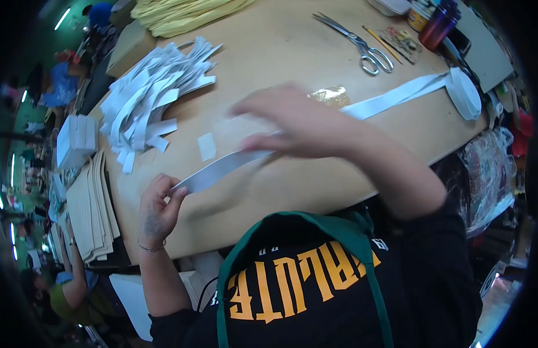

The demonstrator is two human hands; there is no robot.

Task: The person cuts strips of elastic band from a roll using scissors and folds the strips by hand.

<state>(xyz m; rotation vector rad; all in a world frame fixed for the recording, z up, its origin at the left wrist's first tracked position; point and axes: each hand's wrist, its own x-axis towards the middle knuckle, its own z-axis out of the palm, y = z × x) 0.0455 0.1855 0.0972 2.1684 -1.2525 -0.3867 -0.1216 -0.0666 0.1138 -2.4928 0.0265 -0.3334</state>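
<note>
the left hand (160, 209) pinches the end of a white strip (217, 172) between thumb and fingers, above the table (240, 217). the strip runs to the right hand (289, 122), blurred, its thumb and fingers apart; whether it touches the strip cannot be told. beyond lie a small pale piece (207, 147), a heap of cut strips (150, 95), a white roll (464, 94) and, farther, scissors (362, 47) and yellow cloth (185, 14).
</note>
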